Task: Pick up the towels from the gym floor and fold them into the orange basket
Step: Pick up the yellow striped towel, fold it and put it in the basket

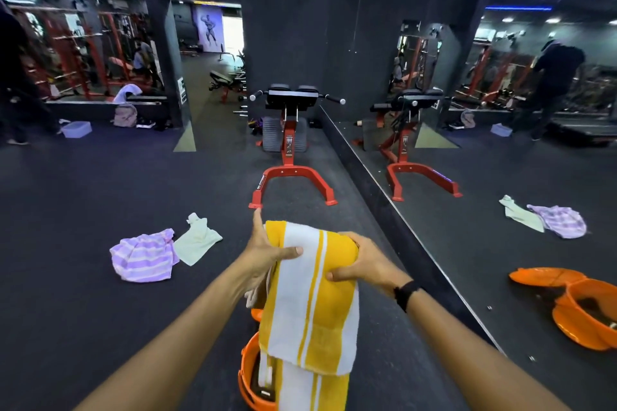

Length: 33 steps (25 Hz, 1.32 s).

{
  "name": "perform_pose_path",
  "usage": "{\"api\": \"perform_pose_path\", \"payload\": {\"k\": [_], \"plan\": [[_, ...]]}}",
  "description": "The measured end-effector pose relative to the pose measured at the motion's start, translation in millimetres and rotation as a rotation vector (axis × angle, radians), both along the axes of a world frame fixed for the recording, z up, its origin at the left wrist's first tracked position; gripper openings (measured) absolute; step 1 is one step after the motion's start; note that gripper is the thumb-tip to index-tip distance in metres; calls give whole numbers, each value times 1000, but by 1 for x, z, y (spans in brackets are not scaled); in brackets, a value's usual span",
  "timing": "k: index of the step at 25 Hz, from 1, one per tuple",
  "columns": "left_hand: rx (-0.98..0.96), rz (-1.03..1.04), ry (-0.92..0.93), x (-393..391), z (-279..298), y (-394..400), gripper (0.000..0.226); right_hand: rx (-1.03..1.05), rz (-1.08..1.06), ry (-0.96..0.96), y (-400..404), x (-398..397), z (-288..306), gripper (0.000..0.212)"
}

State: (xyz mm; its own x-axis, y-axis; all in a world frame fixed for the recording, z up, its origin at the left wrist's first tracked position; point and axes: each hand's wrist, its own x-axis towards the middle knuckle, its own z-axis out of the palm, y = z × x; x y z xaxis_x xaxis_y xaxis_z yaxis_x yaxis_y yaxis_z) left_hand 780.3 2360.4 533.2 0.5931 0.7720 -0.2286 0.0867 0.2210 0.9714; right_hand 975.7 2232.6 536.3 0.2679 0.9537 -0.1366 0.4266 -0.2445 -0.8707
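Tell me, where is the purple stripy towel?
In the head view, the purple striped towel lies crumpled on the dark floor, left of the hands, touching the pale green towel on its right.

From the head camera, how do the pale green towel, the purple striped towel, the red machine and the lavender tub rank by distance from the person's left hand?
1. Pale green towel: on the floor, just left of the left hand.
2. Purple striped towel: farther left, touching the green one.
3. Red machine: ahead by the mirror; its near foot may rival the towels.
4. Lavender tub: far left, by the wall.
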Motion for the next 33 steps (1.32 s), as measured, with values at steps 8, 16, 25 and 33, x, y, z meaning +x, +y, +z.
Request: {"api": "perform_pose_path", "payload": {"k": [8,16,25,33], "plan": [[363,-22,140,-14,31,1,118,247,-6,150,2,10,26,60],[627,-206,225,-8,56,-3,53,390,24,324,4,1,46,79],[50,53,-214,-17,58,10,69,-90,325,391,-27,12,3,83],[0,89,-71,-35,31,29,55,-142,83,614,-28,32,-12,82]]}}
